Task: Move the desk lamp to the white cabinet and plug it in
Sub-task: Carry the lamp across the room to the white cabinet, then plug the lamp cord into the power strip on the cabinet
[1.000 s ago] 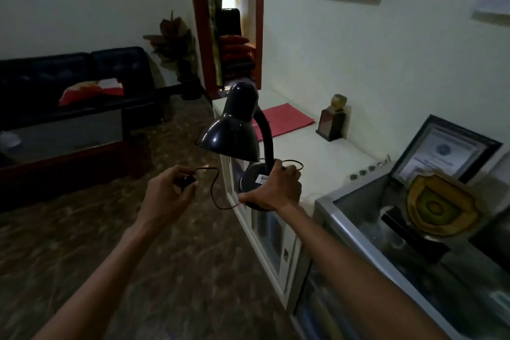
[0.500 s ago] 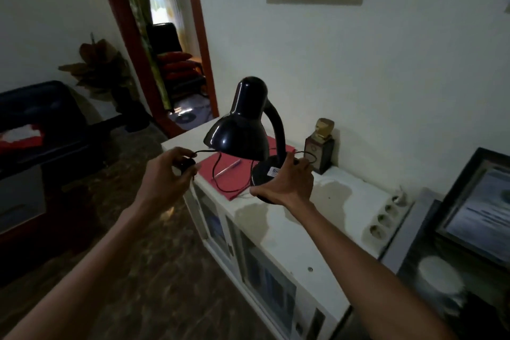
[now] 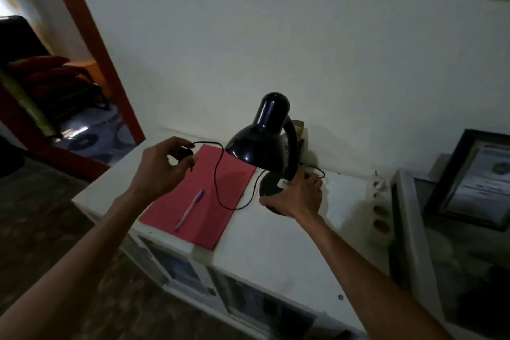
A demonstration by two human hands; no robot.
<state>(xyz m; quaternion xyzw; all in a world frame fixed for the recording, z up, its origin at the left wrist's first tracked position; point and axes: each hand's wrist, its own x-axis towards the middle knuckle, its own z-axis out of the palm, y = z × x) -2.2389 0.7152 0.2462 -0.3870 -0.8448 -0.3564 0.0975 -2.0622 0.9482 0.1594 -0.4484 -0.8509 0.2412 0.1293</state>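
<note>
A black desk lamp (image 3: 262, 143) with a curved neck hangs just above the white cabinet (image 3: 276, 251), held upright. My right hand (image 3: 296, 196) grips its round base from the near side. My left hand (image 3: 162, 165) is closed on the lamp's black plug (image 3: 184, 154), to the left of the shade. The thin black cord (image 3: 218, 188) loops down between the plug and the base, over a red folder. A white power strip (image 3: 380, 210) with several sockets lies on the cabinet's right end.
A red folder (image 3: 201, 201) with a pen (image 3: 190, 208) on it lies on the cabinet's left half. A small trophy is half hidden behind the lamp. A framed certificate (image 3: 474, 182) leans at the right. An orange door frame (image 3: 91, 44) opens at the left.
The view has swung right and closer to the cabinet. Both hands have carried the lamp and plug further over the cabinet top, past the red folder, towards the wall.
</note>
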